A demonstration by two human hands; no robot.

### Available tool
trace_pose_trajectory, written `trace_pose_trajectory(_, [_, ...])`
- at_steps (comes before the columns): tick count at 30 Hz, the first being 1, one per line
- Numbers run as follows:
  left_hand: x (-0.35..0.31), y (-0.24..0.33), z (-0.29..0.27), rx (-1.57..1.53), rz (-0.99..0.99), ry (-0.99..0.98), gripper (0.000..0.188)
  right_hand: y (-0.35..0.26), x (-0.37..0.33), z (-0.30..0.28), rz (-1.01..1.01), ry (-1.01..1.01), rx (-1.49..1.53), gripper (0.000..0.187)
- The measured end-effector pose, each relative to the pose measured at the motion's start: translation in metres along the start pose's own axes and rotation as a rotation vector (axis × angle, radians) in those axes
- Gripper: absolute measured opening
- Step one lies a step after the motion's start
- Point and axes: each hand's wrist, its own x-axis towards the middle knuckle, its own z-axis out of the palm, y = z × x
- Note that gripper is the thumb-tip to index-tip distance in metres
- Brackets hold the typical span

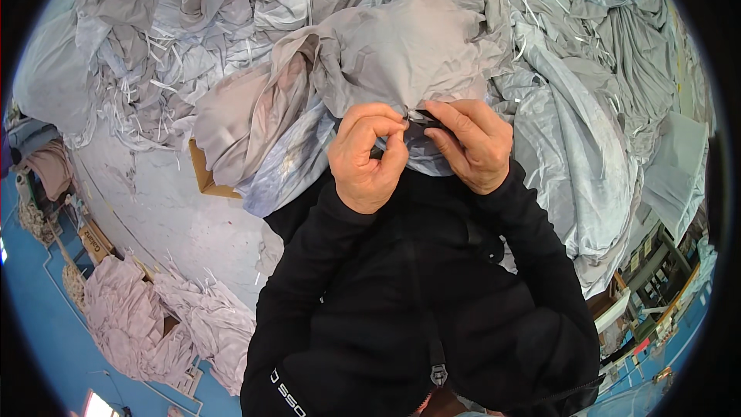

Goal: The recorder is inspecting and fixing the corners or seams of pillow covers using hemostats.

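A grey cloth [405, 42] lies bunched in front of me, and part of it is drawn to a point between my hands. My left hand [366, 161] is closed in a pinch at that gathered point of the cloth. Close beside it, my right hand [476, 145] is closed on a small dark tool that looks like thread snips [421, 117]. The tool's tip meets the cloth near my left fingertips. Most of the tool is covered by my right fingers, and any thread there is too small to make out.
Heaped grey cloths with white ties [166, 54] cover the far side. Pale blue-grey cloth [567, 162] is piled at the right. A cardboard box [207, 176] stands under the cloth at the left. Pinkish cloths [127, 313] lie at the lower left above a blue floor [38, 324].
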Motion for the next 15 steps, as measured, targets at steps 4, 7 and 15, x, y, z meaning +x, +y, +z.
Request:
trace_pose_trajectory(4, [-0.0021,0.0002,0.0017,0.013,0.024,-0.006,0.021,0.0016,0.0017,0.0032,-0.123,0.071,-0.098,0.039])
trace_pose_trajectory(7, [-0.0035,0.0004,0.0023,0.011,0.028,-0.005,0.021,-0.0004,0.0044,0.0029,-0.139,0.069,-0.138,0.039])
trace_pose_trajectory(15, [-0.0037,-0.0001,0.0023,0.006,0.018,0.014,0.022,0.003,0.0042,0.0014,-0.133,0.053,-0.1,0.038])
